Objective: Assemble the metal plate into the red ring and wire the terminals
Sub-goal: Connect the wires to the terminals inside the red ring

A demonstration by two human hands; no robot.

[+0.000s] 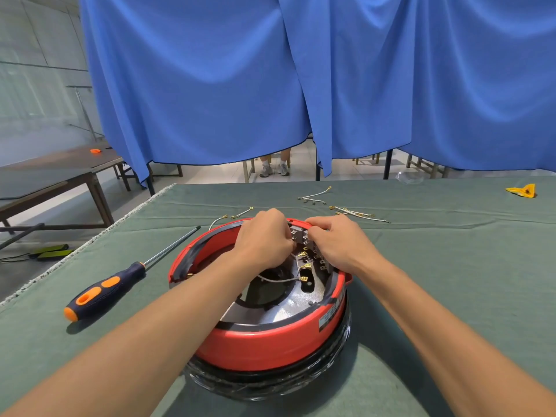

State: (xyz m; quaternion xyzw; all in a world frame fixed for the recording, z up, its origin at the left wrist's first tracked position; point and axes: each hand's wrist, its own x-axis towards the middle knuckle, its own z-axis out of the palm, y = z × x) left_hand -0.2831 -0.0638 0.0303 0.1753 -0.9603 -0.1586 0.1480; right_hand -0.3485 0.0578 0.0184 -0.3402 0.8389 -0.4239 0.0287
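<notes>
Both hands met at the far rim of the red ring [264,341]. The left hand [264,236] and right hand [337,239] had their fingers curled onto the grey terminal block [301,236] between them, apparently pinching it. Just below them, white wires [276,279] crossed the metal plate [288,308] seated in the ring. A hard push could bend a brass spade connector [304,278]. Both forearms reached forward, wrists level.

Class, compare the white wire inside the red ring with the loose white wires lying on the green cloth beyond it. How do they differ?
The wire inside the red ring curves over the metal plate; this inner wire ends by brass terminals. The loose wires lie bunched on the green cloth, touching no part. Both are thin, white, with metal ends.
</notes>
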